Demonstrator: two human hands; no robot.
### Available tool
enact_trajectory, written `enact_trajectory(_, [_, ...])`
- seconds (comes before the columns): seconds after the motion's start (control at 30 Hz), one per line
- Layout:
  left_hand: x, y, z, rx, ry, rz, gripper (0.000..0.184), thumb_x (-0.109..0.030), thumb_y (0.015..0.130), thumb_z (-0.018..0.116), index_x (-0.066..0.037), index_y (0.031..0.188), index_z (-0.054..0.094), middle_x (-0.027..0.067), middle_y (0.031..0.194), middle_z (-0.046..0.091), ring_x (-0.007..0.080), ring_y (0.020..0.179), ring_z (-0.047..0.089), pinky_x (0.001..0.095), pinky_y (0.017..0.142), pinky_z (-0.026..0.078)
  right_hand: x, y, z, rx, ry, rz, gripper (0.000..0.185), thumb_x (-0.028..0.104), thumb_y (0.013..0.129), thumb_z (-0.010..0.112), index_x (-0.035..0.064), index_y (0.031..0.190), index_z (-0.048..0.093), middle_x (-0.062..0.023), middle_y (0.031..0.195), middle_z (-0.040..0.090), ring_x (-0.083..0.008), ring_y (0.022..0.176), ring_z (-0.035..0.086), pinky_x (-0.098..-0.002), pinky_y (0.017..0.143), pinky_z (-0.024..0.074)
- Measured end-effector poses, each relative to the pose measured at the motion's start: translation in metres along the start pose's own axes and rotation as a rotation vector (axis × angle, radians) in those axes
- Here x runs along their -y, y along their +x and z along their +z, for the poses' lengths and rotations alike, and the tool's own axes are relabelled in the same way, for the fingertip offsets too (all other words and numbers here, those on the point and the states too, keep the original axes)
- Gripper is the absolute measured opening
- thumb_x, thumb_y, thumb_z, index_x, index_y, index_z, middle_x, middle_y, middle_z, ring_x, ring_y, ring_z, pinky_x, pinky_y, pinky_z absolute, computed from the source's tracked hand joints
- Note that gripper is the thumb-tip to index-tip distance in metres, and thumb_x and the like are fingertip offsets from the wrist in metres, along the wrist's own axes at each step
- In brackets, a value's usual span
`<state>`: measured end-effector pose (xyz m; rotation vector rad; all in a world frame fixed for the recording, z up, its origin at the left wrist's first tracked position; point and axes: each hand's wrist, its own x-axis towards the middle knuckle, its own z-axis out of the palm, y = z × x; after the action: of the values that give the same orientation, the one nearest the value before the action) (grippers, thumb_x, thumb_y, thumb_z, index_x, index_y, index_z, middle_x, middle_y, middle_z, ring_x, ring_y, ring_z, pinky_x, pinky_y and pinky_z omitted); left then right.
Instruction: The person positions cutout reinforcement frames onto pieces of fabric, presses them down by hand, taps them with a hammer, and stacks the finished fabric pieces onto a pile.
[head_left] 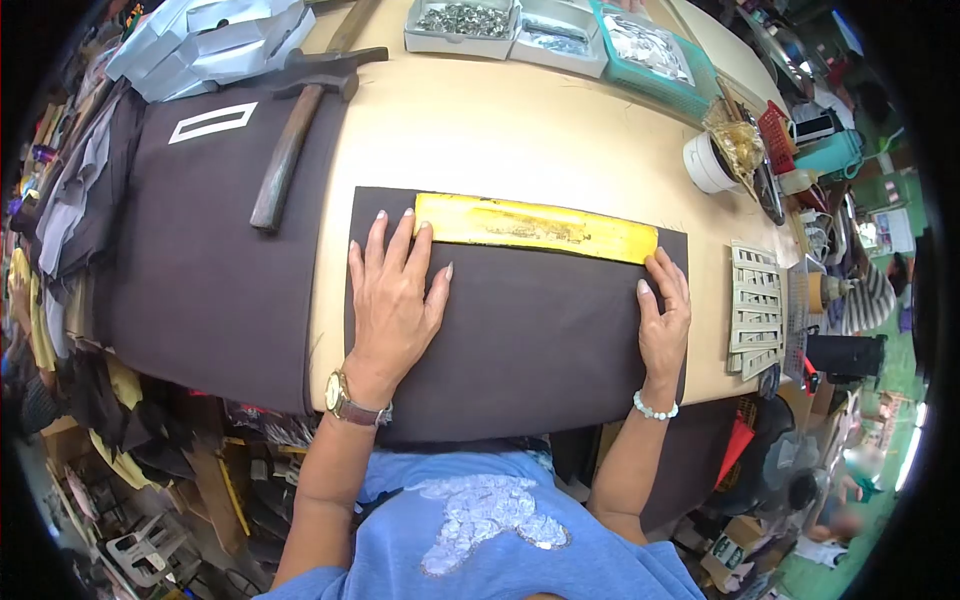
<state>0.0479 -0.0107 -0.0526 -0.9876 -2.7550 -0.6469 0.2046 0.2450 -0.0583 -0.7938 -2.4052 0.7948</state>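
Note:
A long yellow strip (540, 226) with dark smudges lies along the top edge of a dark cloth piece (540, 340) on the pale table. My left hand (390, 295) rests flat with fingers spread, its fingertips on the cloth and at the strip's left end. At the strip's right end, my right hand (664, 320) touches the lower corner with its fingertips, thumb apart from the fingers and palm over the cloth.
Dark fabric (210, 240) covers the table's left side, bearing a hammer (287, 160) and a white rectangular frame (212, 123). Boxes of metal parts (463, 20) and a teal basket (655, 55) line the back. A slatted stack (756, 310) and white cup (708, 163) stand right.

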Motion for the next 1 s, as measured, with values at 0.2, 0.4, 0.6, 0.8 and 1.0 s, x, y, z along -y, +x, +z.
enact_trajectory(0.2, [0.0003, -0.0007, 0.0023, 0.017, 0.047, 0.001, 0.048, -0.023, 0.087, 0.06, -0.002, 0.129, 0.05, 0.0178, 0.137, 0.044, 0.0369, 0.132, 0.032, 0.0557, 0.106, 0.024, 0.0006, 0.0008, 0.0004, -0.006, -0.001, -0.01, 0.032, 0.006, 0.082, 0.06, 0.0013, 0.114, 0.063, -0.0125, 0.128, 0.055, -0.0314, 0.122, 0.045, -0.04, 0.106, 0.0323])
enact_trajectory(0.4, [0.0003, -0.0002, 0.0013, 0.031, 0.058, 0.001, 0.048, -0.023, 0.087, 0.059, -0.001, 0.128, 0.05, 0.0166, 0.137, 0.044, 0.0366, 0.132, 0.032, 0.0577, 0.105, 0.025, 0.0, 0.0007, 0.0018, -0.021, 0.03, -0.011, 0.032, 0.005, 0.081, 0.06, 0.0013, 0.113, 0.063, -0.0131, 0.127, 0.056, -0.0317, 0.122, 0.045, -0.04, 0.106, 0.0317])
enact_trajectory(0.6, [-0.0016, -0.0003, -0.0005, 0.052, 0.085, -0.001, 0.048, -0.023, 0.088, 0.057, -0.002, 0.13, 0.049, 0.0145, 0.139, 0.043, 0.0351, 0.134, 0.03, 0.0529, 0.108, 0.024, 0.0022, -0.0012, 0.0011, -0.016, -0.046, 0.031, 0.033, 0.01, 0.082, 0.062, 0.0052, 0.114, 0.064, -0.0094, 0.129, 0.056, -0.0317, 0.125, 0.042, -0.041, 0.108, 0.0282])
enact_trajectory(0.8, [-0.0021, -0.0005, -0.0013, 0.067, 0.094, -0.01, 0.048, -0.022, 0.089, 0.057, -0.003, 0.132, 0.047, 0.0146, 0.14, 0.042, 0.0353, 0.134, 0.03, 0.0521, 0.108, 0.023, 0.0037, -0.0025, 0.0005, -0.003, -0.065, 0.045, 0.035, 0.013, 0.081, 0.063, 0.0057, 0.116, 0.063, -0.0082, 0.13, 0.055, -0.0312, 0.126, 0.041, -0.0424, 0.109, 0.0265])
enact_trajectory(1.0, [-0.0029, 0.0006, -0.0031, 0.077, 0.119, 0.006, 0.047, -0.022, 0.089, 0.056, -0.002, 0.131, 0.048, 0.0131, 0.14, 0.042, 0.0355, 0.134, 0.028, 0.0539, 0.108, 0.022, 0.0051, -0.0021, 0.0032, -0.022, -0.143, -0.004, 0.032, 0.014, 0.083, 0.061, 0.0036, 0.113, 0.064, -0.0103, 0.127, 0.057, -0.0329, 0.123, 0.043, -0.0428, 0.106, 0.0285])
